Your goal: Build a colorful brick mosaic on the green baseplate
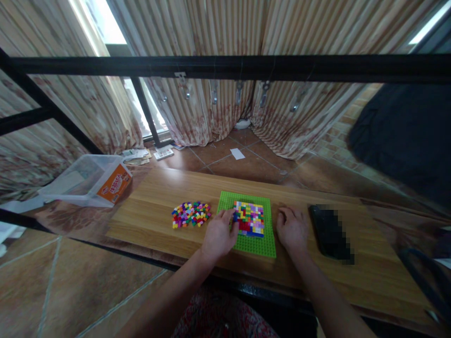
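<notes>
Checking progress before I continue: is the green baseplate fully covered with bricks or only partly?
Partly: bricks fill a central block; bare green baseplate shows around it.

**Quick headcount of the worktop**

Two hands, left hand (219,234) and right hand (291,228). One green baseplate (246,244) at 12 o'clock, one heap of loose bricks (190,214) at 10, one dark phone (329,232) at 2, one clear plastic box (88,180) far out at 10. Individual bricks: too small to count.

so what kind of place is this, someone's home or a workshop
Most likely a room in a home, not a workshop. Long striped curtains hang over the windows, the floor is brown tile, and the low wooden table holds only a toy green baseplate and loose coloured bricks.
</notes>
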### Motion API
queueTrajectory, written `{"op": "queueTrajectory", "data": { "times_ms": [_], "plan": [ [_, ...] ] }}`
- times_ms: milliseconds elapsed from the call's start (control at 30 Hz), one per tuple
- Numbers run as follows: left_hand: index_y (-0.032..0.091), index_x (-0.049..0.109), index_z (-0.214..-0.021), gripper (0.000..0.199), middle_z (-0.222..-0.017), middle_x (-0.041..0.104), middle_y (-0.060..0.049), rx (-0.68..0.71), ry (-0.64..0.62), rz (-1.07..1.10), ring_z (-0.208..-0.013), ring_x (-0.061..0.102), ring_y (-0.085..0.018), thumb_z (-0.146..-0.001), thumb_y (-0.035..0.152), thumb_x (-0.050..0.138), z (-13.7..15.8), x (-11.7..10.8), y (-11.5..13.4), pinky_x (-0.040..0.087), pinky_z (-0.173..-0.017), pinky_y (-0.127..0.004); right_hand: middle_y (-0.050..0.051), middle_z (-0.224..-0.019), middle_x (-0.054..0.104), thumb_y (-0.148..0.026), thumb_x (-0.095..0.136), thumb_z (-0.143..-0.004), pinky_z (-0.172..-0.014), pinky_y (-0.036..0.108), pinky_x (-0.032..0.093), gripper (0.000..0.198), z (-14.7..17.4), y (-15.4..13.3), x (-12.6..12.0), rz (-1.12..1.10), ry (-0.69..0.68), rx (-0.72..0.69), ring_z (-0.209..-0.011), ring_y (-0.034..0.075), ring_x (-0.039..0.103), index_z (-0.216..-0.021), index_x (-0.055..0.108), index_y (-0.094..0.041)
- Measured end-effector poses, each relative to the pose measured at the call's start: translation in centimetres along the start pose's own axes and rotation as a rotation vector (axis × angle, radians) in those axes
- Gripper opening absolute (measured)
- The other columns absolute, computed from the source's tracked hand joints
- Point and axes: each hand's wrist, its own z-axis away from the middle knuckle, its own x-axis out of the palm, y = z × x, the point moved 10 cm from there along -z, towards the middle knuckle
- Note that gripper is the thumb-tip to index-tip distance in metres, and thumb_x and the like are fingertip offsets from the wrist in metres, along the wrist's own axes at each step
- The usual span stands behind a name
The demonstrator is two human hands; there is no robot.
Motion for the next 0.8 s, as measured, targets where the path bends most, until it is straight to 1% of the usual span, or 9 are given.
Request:
{"op": "queueTrajectory", "data": {
  "times_ms": [67,133,300,533,700,800],
  "plan": [
    [0.017,0.057,-0.116,0.032,-0.103,0.066,-0.009,-0.028,0.004,-0.01,-0.09,0.064,-0.021,-0.085,0.022,0.057,0.0,0.2,-0.2,0.054,-0.085,-0.037,0.013,-0.107,0.064,-0.023,0.045,-0.088,-0.087,0.039,0.041,0.027,0.0,0.0,0.0,-0.002,0.0,-0.002,-0.097,0.025,0.052,-0.099,0.068,-0.014],
    [0.017,0.057,-0.113,0.029,-0.102,0.067,-0.008,-0.057,0.0,-0.022,-0.089,0.064,-0.021,-0.084,0.023,0.059,-0.1,0.4,-0.5,0.054,-0.084,-0.038,0.014,-0.106,0.064,-0.023,0.044,-0.088,-0.088,0.039,0.041,0.027,0.0,-0.1,0.0,-0.003,0.001,-0.008,-0.098,0.025,0.051,-0.099,0.067,-0.014],
    [0.018,0.059,-0.103,0.02,-0.097,0.067,-0.006,-0.093,-0.001,0.004,-0.085,0.065,-0.019,-0.084,0.019,0.058,-0.3,0.5,-1.0,0.053,-0.08,-0.034,0.013,-0.106,0.064,-0.024,0.044,-0.089,-0.088,0.038,0.04,0.028,0.0,0.0,0.0,-0.003,0.01,-0.015,-0.097,0.025,0.051,-0.099,0.068,-0.014],
    [0.018,0.062,-0.091,0.009,-0.088,0.068,-0.004,-0.112,0.021,0.086,-0.078,0.064,-0.017,-0.083,0.016,0.058,-0.2,-0.1,-1.1,0.051,-0.075,-0.029,0.013,-0.106,0.064,-0.024,0.044,-0.088,-0.088,0.038,0.04,0.028,0.1,0.0,0.0,-0.009,0.015,-0.015,-0.096,0.024,0.052,-0.098,0.068,-0.014],
    [0.019,0.064,-0.09,0.013,-0.087,0.069,-0.003,-0.1,0.036,0.093,-0.078,0.064,-0.016,-0.084,0.012,0.054,-0.1,-0.2,-1.1,0.051,-0.076,-0.029,0.013,-0.105,0.064,-0.024,0.044,-0.088,-0.087,0.039,0.04,0.028,0.1,0.3,0.2,-0.017,0.012,-0.007,-0.095,0.025,0.052,-0.1,0.067,-0.015],
    [0.02,0.066,-0.093,0.019,-0.089,0.069,-0.003,-0.061,0.049,0.063,-0.081,0.064,-0.016,-0.085,0.011,0.052,-0.3,-0.4,-0.9,0.051,-0.078,-0.029,0.013,-0.106,0.064,-0.025,0.043,-0.089,-0.086,0.039,0.04,0.028,0.1,0.4,0.3,-0.007,0.008,-0.009,-0.096,0.025,0.051,-0.1,0.067,-0.015]
  ]
}}
